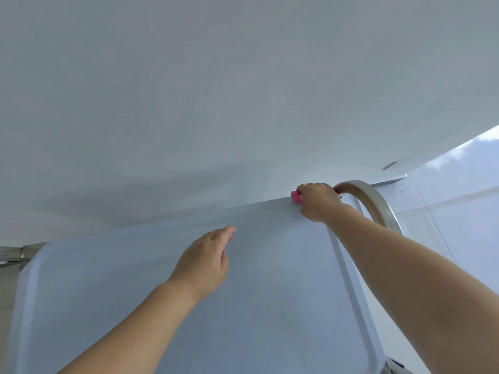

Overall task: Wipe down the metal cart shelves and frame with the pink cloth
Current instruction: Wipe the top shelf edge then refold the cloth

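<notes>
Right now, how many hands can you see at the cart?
2. The right hand grips the pink cloth at the far edge of the top shelf, beside the curved metal handle. The left hand is open over the shelf's middle.

Two hands: left hand (pixel 205 263), right hand (pixel 320 202); one pink cloth (pixel 296 197); one shelf (pixel 270 306); one handle (pixel 378 203).

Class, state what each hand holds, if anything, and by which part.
The right hand grips the bunched pink cloth, most of it hidden in the fist, one end showing. The left hand holds nothing.
</notes>
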